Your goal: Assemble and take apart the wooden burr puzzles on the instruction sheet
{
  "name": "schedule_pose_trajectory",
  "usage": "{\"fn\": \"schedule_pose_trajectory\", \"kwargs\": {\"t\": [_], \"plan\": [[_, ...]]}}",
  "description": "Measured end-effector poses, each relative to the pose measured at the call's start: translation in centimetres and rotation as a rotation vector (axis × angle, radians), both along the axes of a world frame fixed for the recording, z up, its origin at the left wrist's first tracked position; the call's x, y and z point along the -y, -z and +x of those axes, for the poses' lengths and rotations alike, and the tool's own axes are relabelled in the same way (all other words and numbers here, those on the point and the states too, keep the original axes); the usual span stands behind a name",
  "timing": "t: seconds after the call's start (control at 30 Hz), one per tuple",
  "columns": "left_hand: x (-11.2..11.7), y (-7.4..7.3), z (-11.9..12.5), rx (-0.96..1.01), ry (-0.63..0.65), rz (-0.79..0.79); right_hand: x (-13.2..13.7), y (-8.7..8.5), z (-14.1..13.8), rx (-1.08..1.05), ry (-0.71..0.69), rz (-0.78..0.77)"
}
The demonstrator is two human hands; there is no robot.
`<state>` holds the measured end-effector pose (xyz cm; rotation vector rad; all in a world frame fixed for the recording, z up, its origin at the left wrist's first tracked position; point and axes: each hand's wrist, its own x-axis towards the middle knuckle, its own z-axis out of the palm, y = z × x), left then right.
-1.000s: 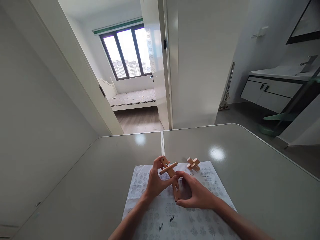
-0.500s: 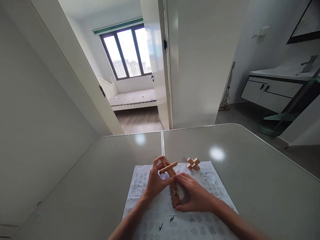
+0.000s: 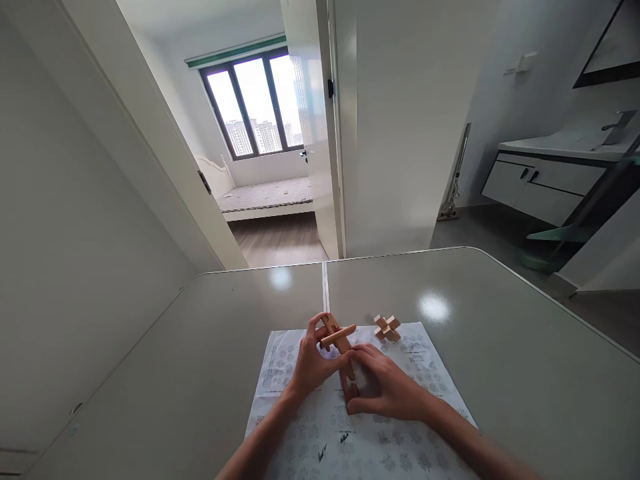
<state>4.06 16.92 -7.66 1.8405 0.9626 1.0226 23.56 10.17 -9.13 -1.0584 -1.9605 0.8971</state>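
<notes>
Grey table [image 3: 200, 353], printed sheet [image 3: 295, 433]; above it my left hand [image 3: 311, 361] and right hand [image 3: 390, 387] grip wooden puzzle pieces [image 3: 343, 343]; uneven pressure could misalign them.

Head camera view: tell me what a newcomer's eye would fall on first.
Probably the bright, dark-framed glass window, seen through the doorway at upper left. Next, low in the middle, the bare left hand and bare right hand hold a long, light-brown wooden object crossed by a thin wooden rod. Beyond the right hand, a pale wooden cross-shaped block cluster sits at the far edge of a white printed paper sheet.
</notes>
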Motion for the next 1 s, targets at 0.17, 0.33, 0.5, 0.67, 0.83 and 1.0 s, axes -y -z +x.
{"fn": "schedule_pose_trajectory", "kwargs": {"t": [0.17, 0.33, 0.5, 0.67, 0.83, 1.0], "plan": [[0.1, -0.3, 0.1, 0.000, 0.030, -0.038, -0.3, 1.0, 0.2, -0.170, 0.133, -0.091], [0.1, -0.3, -0.1, -0.033, 0.050, -0.047, -0.8, 1.9, 0.1, -0.349, 0.218, -0.113], [0.1, -0.3, -0.3, -0.073, 0.118, -0.043, -1.0, 2.1, 0.3, -0.296, 0.247, -0.123], [0.1, -0.2, -0.4, -0.079, 0.162, -0.040, -1.2, 2.1, 0.6, -0.277, 0.273, -0.095], [0.1, -0.1, -0.5, -0.070, 0.205, -0.044, -1.2, 1.8, 0.6, -0.328, 0.266, -0.126], [0.2, -0.4, -0.4, -0.091, 0.202, -0.040, -1.2, 1.9, 0.6, -0.372, 0.258, -0.131]]}}
